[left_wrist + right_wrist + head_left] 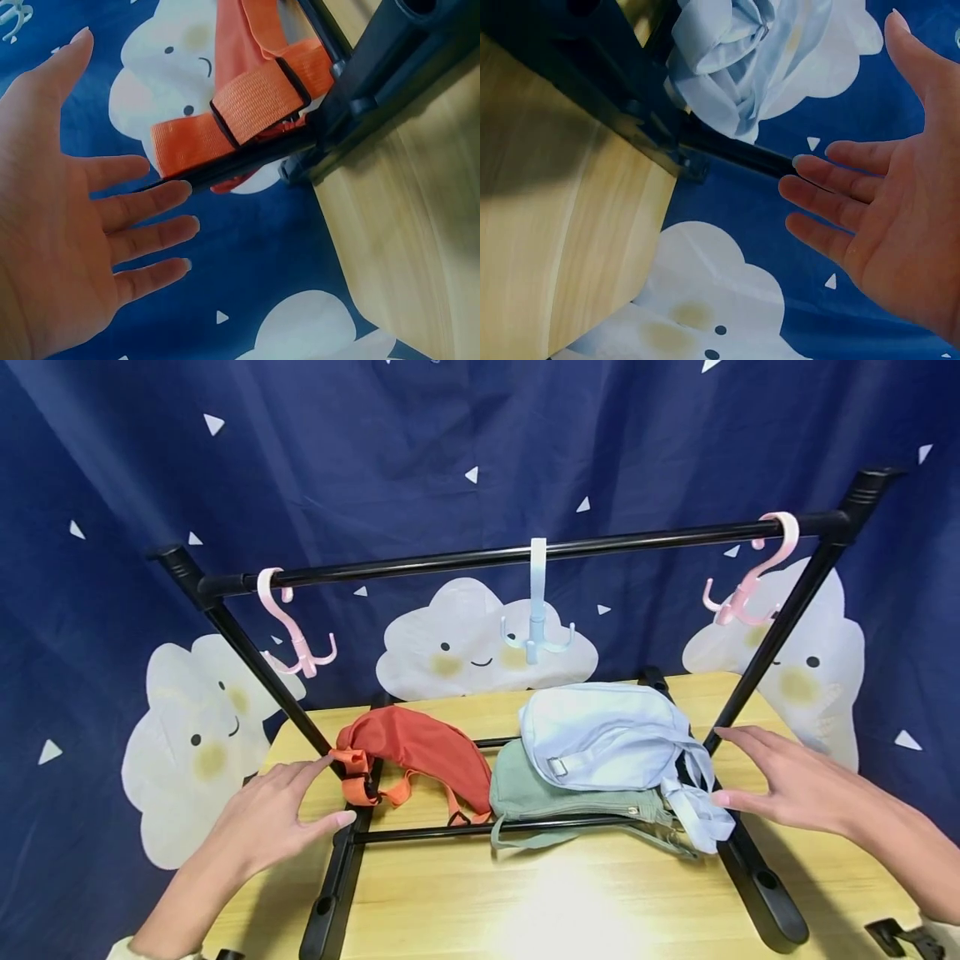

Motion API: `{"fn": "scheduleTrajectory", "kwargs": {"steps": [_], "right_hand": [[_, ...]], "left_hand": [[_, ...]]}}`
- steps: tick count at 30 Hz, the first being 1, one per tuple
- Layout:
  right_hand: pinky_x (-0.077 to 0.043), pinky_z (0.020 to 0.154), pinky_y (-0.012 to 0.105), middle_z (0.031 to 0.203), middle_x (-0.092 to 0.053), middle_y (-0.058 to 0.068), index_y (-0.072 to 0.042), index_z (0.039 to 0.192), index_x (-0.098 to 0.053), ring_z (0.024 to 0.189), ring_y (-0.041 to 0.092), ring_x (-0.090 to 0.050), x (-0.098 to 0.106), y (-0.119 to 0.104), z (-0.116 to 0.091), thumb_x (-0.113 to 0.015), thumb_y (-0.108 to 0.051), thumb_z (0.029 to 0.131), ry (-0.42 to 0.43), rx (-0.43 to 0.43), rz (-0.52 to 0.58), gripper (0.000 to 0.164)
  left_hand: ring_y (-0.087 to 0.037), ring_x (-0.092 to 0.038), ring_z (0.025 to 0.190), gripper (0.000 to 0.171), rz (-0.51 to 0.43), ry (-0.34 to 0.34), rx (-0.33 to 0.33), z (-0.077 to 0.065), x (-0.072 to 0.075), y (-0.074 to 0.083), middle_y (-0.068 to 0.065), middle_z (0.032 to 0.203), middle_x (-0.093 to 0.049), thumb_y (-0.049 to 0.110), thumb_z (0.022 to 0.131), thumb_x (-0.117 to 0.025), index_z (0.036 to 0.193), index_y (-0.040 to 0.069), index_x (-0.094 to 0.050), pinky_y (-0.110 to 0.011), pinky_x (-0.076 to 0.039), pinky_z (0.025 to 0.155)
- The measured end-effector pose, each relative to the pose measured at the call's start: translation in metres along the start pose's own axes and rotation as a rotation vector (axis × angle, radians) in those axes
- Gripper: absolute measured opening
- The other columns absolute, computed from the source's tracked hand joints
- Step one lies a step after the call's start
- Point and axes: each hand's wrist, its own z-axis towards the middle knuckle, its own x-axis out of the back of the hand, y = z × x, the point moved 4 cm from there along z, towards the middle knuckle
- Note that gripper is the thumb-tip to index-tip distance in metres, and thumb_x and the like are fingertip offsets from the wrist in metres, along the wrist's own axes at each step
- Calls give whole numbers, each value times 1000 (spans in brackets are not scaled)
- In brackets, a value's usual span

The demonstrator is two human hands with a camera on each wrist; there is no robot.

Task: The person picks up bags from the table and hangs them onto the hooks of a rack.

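Navy cloud-print curtain (420,468) backs the tabletop (427,893) where red waist bag (420,747), pale-blue bag (600,727) and green bag (517,793) lie between left hand (273,810) and right hand (802,781), fingers spread, empty, apparently poised pre-grasp, a curled grip likely needed next.

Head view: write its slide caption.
Three hooks hang on a rack above a red bag, a green bag and a blue bag.
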Motion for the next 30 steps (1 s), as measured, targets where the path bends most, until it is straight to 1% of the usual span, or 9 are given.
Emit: {"fn": "scheduleTrajectory", "kwargs": {"steps": [3,8,10,13,17,20,23,27,30], "right_hand": [[-49,97,65,137,-61,31,3,144,-54,125,51,-59,-1,-3,3,-84,-53,80,-6,12,7,91],[-49,98,63,136,-62,31,4,141,-56,125,50,-60,-4,-5,7,-84,-53,80,18,35,-6,88],[-49,98,63,136,-62,31,5,140,-57,124,50,-61,-5,-7,9,-84,-52,81,29,51,-14,86],[-50,98,63,136,-63,31,5,138,-58,123,50,-62,-7,-9,11,-84,-51,82,39,65,-26,84],[-50,99,64,136,-62,32,6,139,-58,124,50,-61,-9,-11,15,-82,-48,85,24,62,-24,80],[-51,99,63,135,-62,32,6,138,-58,123,51,-62,-10,-12,18,-81,-43,88,30,81,-28,74],[-53,96,62,132,-65,30,6,136,-59,118,48,-65,-10,-13,21,-82,-34,88,66,130,-47,68],[-57,88,57,123,-69,27,8,131,-62,108,43,-70,-12,-14,25,-87,-23,83,125,208,-72,62],[-59,84,54,119,-70,26,9,128,-62,103,41,-71,-15,-15,27,-88,-16,80,143,245,-75,60]], "left_hand": [[-42,-63,125,94,0,9,-5,1,-2,3,-17,136,-68,84,84,-58,150,17,-55,-67,-53,93],[-39,-67,119,88,-4,64,-53,6,-4,10,-16,130,-71,80,86,-61,147,16,-58,-61,-56,92],[-38,-68,119,85,-14,82,-81,9,-5,13,-16,130,-71,76,87,-63,145,14,-58,-60,-55,95],[-38,-67,120,82,-32,98,-104,12,-6,18,-16,133,-70,73,87,-65,143,13,-60,-59,-54,99],[-37,-66,122,79,-51,92,-115,15,-7,24,-13,135,-70,72,88,-66,141,14,-61,-59,-52,102],[-37,-66,122,76,-57,96,-130,18,-8,29,-12,134,-69,70,89,-66,140,14,-62,-59,-52,103],[-36,-66,122,74,-57,112,-139,21,-8,35,-11,133,-70,69,89,-67,139,13,-63,-58,-51,104],[-36,-64,125,76,-51,121,-154,26,-8,44,-11,133,-69,70,90,-65,140,13,-63,-59,-50,105],[-36,-63,127,79,-51,130,-167,31,-8,51,-10,136,-69,72,89,-65,141,13,-62,-59,-48,107]]}}
